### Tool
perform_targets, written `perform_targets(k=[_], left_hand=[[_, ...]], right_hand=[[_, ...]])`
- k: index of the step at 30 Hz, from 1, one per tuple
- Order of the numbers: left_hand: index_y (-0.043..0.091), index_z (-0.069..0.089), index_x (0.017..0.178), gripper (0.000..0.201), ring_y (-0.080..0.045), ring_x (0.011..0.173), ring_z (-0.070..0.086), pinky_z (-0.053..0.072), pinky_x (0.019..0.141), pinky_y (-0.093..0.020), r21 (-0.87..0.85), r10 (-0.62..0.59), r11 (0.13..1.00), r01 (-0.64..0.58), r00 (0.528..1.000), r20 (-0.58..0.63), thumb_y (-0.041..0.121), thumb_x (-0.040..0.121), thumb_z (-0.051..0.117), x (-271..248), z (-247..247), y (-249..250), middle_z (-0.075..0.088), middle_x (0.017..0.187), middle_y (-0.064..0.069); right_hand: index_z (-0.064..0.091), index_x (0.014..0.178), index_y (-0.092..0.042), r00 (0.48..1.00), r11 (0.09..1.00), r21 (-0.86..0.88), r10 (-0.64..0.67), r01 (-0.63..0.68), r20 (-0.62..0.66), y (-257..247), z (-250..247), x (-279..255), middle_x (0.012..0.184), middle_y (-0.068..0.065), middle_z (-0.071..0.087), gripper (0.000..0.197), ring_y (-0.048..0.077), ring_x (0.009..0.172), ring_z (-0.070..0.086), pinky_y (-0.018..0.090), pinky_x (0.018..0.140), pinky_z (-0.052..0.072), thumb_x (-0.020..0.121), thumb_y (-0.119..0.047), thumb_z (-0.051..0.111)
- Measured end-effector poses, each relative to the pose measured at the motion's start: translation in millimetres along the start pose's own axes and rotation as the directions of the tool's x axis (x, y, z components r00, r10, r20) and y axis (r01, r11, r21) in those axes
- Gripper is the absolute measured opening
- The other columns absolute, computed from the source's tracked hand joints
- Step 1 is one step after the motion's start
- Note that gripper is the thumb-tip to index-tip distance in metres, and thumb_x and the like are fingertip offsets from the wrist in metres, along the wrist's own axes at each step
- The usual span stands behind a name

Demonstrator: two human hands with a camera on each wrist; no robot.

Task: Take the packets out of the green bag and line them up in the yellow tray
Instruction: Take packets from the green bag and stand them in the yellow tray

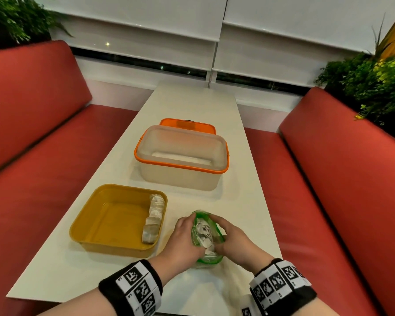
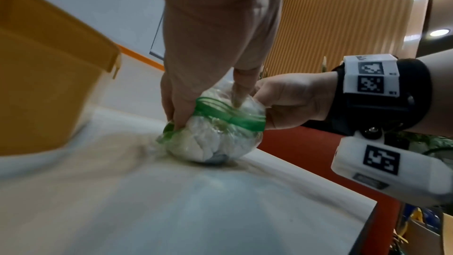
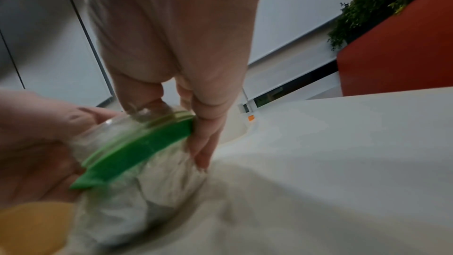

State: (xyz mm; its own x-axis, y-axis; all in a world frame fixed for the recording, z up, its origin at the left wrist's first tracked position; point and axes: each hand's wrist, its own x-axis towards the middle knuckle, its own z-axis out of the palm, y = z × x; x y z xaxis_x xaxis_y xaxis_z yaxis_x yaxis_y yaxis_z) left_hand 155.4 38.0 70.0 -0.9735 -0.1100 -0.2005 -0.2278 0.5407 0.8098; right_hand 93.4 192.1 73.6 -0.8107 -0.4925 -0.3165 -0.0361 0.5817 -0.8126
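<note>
Progress: early, by my reading. Your yellow tray (image 1: 114, 215) holds packets in tray (image 1: 154, 218) along its right wall only, end to end; I cannot tell their exact number.
Still to do: the green bag (image 1: 205, 236) looks well filled with white packets, so most of the work seems left.
Bag position: it sits on the table (image 1: 244, 201), just right of the tray and apart from it.
Left hand (image 1: 183, 240): your fingers curl round the bag's left side, holding the mouth apart.
Right hand (image 1: 233, 240): you clamp the right edge, thumb at the green rim (image 3: 137, 150).
Next: reach in and pinch one packet; the crinkly plastic may drag others out.
Also there: an orange-rimmed container (image 1: 183, 156), farther along the table.
</note>
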Motion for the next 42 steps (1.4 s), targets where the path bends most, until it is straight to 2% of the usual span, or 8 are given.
perform_targets(k=[5, 10, 16, 20, 24, 31, 37, 42], left_hand=[[0.017, 0.016, 0.149, 0.088, -0.014, 0.137, 0.028, 0.020, 0.110, -0.017, 0.034, -0.025, 0.999, 0.026, 1.000, -0.012, 0.020, 0.079, 0.069, -2, 4, -7, 0.027, 0.146, -0.003], [0.015, 0.012, 0.150, 0.091, -0.016, 0.139, 0.026, 0.018, 0.111, -0.018, 0.086, -0.072, 0.994, 0.070, 0.997, 0.024, 0.021, 0.081, 0.070, -3, 5, -10, 0.022, 0.150, -0.004], [0.017, 0.015, 0.149, 0.090, -0.017, 0.138, 0.029, 0.022, 0.110, -0.021, 0.083, -0.091, 0.992, 0.092, 0.996, -0.014, 0.025, 0.080, 0.071, -6, 1, -9, 0.026, 0.149, -0.004], [0.019, 0.021, 0.147, 0.084, -0.015, 0.134, 0.034, 0.027, 0.108, -0.021, 0.080, -0.069, 0.994, 0.073, 0.996, -0.057, 0.028, 0.080, 0.070, -9, -5, -7, 0.027, 0.148, -0.002], [0.021, 0.028, 0.144, 0.075, -0.013, 0.131, 0.037, 0.029, 0.104, -0.017, 0.079, -0.014, 0.997, 0.019, 0.998, -0.061, 0.034, 0.082, 0.068, -12, -8, -2, 0.027, 0.145, 0.001], [0.021, 0.029, 0.144, 0.073, -0.010, 0.133, 0.033, 0.022, 0.101, -0.010, 0.116, 0.023, 0.993, -0.018, 0.999, -0.048, 0.031, 0.082, 0.067, -19, -13, -6, 0.020, 0.147, 0.004], [0.021, 0.029, 0.145, 0.071, -0.009, 0.133, 0.031, 0.017, 0.096, -0.007, 0.096, 0.046, 0.994, -0.043, 0.999, -0.027, 0.030, 0.083, 0.065, -21, -16, -9, 0.020, 0.148, 0.005], [0.020, 0.027, 0.146, 0.075, -0.010, 0.135, 0.029, 0.019, 0.103, -0.010, 0.104, 0.043, 0.994, -0.041, 0.999, -0.010, 0.029, 0.083, 0.066, -24, -17, -12, 0.017, 0.150, 0.004]], right_hand=[[0.041, 0.140, -0.026, 0.999, 0.973, -0.229, 0.002, 0.008, 0.043, 14, 0, 13, 0.138, -0.007, 0.045, 0.076, 0.011, 0.122, 0.049, 0.019, 0.099, 0.042, 0.073, -0.003, 0.065], [0.043, 0.139, -0.026, 0.998, 0.885, -0.463, -0.046, 0.060, 0.041, 14, 4, 19, 0.142, -0.008, 0.043, 0.068, 0.013, 0.129, 0.044, 0.020, 0.105, 0.034, 0.075, -0.010, 0.061], [0.054, 0.130, -0.027, 0.993, 0.946, -0.321, -0.080, 0.048, -0.087, 5, -2, 2, 0.150, -0.005, 0.033, 0.054, 0.011, 0.137, 0.034, 0.017, 0.106, 0.026, 0.079, -0.012, 0.064], [0.061, 0.086, -0.033, 0.953, 0.917, -0.388, -0.192, 0.090, -0.234, 2, -1, -18, 0.131, -0.010, 0.049, 0.013, 0.012, 0.124, 0.044, 0.022, 0.098, 0.033, 0.078, -0.034, 0.071], [0.062, 0.084, -0.029, 0.958, 0.819, -0.573, -0.144, -0.025, -0.248, -4, 13, -23, 0.121, -0.014, 0.051, 0.028, 0.012, 0.116, 0.044, 0.029, 0.093, 0.035, 0.079, -0.057, 0.061], [0.066, 0.091, -0.020, 0.925, 0.852, -0.524, -0.193, -0.008, -0.328, -8, 29, -15, 0.113, -0.009, 0.056, 0.015, 0.017, 0.108, 0.048, 0.030, 0.087, 0.036, 0.086, -0.032, 0.057], [0.057, 0.101, -0.026, 0.941, 0.820, -0.572, -0.169, -0.031, -0.293, -17, 30, -18, 0.101, -0.008, 0.061, 0.017, 0.019, 0.102, 0.050, 0.033, 0.080, 0.034, 0.085, -0.031, 0.053], [0.050, 0.075, -0.021, 0.948, 0.791, -0.611, -0.185, -0.014, -0.260, -21, 32, -11, 0.080, -0.003, 0.057, 0.009, 0.023, 0.082, 0.050, 0.032, 0.067, 0.032, 0.085, -0.020, 0.052]])
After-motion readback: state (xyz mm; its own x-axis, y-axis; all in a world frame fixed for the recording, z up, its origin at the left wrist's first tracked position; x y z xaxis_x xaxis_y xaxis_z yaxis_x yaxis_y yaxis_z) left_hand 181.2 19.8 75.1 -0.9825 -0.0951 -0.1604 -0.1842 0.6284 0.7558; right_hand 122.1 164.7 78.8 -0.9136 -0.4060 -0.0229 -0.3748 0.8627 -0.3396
